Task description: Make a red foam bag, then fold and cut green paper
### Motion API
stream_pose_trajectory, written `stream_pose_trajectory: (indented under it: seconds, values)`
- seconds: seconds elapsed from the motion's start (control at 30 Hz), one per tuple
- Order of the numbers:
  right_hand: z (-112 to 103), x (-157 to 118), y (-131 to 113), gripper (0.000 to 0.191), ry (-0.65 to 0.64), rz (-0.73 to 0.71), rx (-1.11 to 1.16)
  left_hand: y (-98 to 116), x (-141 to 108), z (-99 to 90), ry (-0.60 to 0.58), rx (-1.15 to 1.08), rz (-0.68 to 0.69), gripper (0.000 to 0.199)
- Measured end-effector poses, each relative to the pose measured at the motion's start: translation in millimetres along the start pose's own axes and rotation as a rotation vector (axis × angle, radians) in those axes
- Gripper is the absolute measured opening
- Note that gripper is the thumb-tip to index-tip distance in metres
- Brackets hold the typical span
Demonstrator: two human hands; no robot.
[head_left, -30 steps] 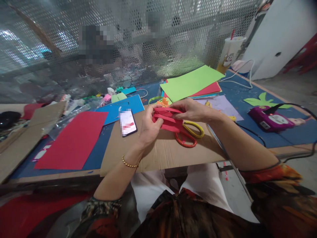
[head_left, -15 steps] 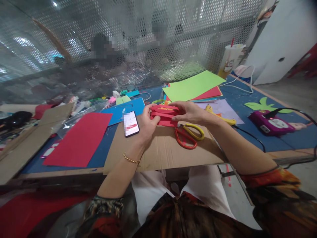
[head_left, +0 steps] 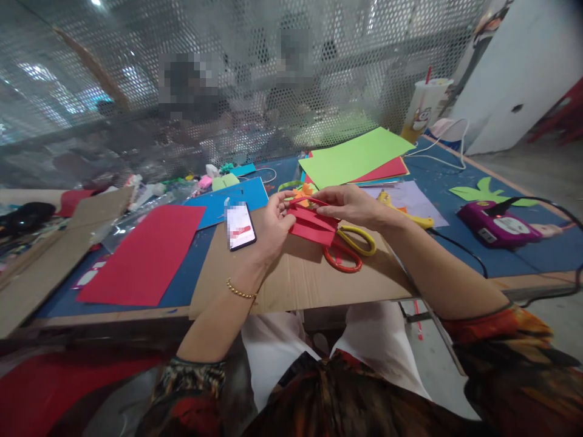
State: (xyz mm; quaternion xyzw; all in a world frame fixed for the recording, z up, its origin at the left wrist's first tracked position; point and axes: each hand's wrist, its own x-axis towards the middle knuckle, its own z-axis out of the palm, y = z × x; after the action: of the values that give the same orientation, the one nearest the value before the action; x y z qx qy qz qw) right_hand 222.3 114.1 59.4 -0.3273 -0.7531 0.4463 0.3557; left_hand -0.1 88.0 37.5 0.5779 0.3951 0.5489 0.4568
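Observation:
Between my hands is a folded red paper piece (head_left: 314, 229) with slits or strips across it, held above the cardboard sheet (head_left: 255, 285). My left hand (head_left: 277, 220) pinches its left side, thumb in front. Fingers of my right hand (head_left: 348, 203) are closed on a thin strip at its upper right edge. Scissors (head_left: 344, 264) with one red and one yellow handle loop lie just right of the paper, their blades hidden. Behind the red paper sits a small orange paper shape (head_left: 304, 192). A lit phone (head_left: 241, 226) lies left of my left hand.
A red sheet (head_left: 143, 255) and a blue sheet (head_left: 228, 200) lie to the left. Green sheets (head_left: 359, 156) are stacked behind. A yellow glue gun (head_left: 405, 215), purple power box (head_left: 494, 224) with cables, and drink cup (head_left: 421, 109) stand right. Perforated mesh (head_left: 255, 91) rises behind.
The red paper has tilted and shifted slightly right and down, showing more of its lower panel. One strip now stands up at its top, and more of the orange shape shows.

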Motion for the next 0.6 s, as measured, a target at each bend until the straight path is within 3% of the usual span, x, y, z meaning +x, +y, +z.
stream_pose_trajectory:
  seconds: [0.2, 0.4, 0.6]
  values:
    - [6.4, 1.7, 2.1, 0.028, 0.075, 0.057, -0.177, 1.3, -3.8, 1.7, -0.021, 0.053, 0.056, 0.054]
    - [7.0, 1.8, 0.9, 0.034, 0.077, 0.086, -0.212, 2.7, -2.7, 0.6, -0.074, -0.034, -0.063, 0.049]
    - [5.2, -1.1, -0.4, 0.039, 0.114, 0.086, -0.201, 10.0, -4.1, 2.8, -0.155, 0.017, -0.126, 0.027]
